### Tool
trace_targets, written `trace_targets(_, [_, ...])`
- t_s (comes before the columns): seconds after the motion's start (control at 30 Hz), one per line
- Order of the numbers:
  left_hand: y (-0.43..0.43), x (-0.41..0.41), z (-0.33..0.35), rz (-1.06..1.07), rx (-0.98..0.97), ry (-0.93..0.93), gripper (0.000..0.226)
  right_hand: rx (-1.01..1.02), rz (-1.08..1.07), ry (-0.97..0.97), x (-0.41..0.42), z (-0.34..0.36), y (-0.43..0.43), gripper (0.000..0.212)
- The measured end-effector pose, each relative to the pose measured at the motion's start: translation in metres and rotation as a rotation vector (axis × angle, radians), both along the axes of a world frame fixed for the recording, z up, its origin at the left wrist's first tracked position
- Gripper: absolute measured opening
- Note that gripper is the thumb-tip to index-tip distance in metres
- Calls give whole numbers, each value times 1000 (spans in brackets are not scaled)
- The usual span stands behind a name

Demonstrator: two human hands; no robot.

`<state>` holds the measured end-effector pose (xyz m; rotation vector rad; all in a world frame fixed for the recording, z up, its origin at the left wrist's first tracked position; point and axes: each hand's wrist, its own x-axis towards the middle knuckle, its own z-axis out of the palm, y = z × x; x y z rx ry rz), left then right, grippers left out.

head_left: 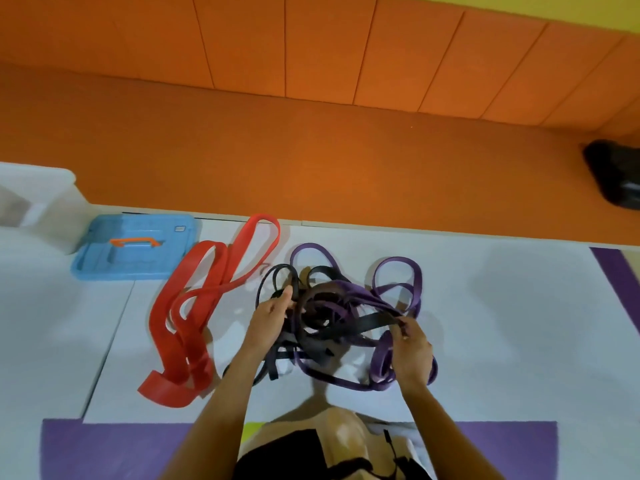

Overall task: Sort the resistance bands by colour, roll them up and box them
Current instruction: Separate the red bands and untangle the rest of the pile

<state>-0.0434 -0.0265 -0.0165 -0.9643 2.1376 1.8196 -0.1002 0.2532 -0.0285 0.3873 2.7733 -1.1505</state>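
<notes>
Wide orange padded wall (311,46) at the back, and in front of it the white floor mat (502,323) where all the action is. Far left sits the clear box (52,202), nothing in it that I can make out, with its blue lid (138,251) lying flat just beside it on the mat.

The red bands (194,306) are laid out in their own long heap on the left, apart from the rest, so that colour looks sorted. They are not rolled yet, though.

Centre mat is the real contest: the purple bands (398,275) and the black bands (367,323) are knotted together in one loose tangle, with purple loops fanning out to the right.

Both hands are in there. The left hand (270,317) has its fingertips pinched on a black loop at the tangle's left edge. The right hand (412,344) is curled around a black strand drawn taut across the pile. Whether a purple strand is caught in that grip too, I can't tell.

So it's early going by my reading. One colour is separated, two are left to pull apart, and every bit of the rolling and boxing is still ahead.
</notes>
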Motion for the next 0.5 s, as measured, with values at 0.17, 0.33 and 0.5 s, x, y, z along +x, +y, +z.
trace_targets(0.17, [11, 1, -23, -221, -165, -150, 15, -105, 19, -156, -1, -4, 13, 41])
trace_targets(0.33, [25, 2, -35, -201, -259, -204, 42, -149, 63, -249, -3, -11, 24, 49])
trace_targets(0.5, [26, 2, -33, -90, -408, -262, 47, -147, 135, -219, -5, -12, 22, 42])
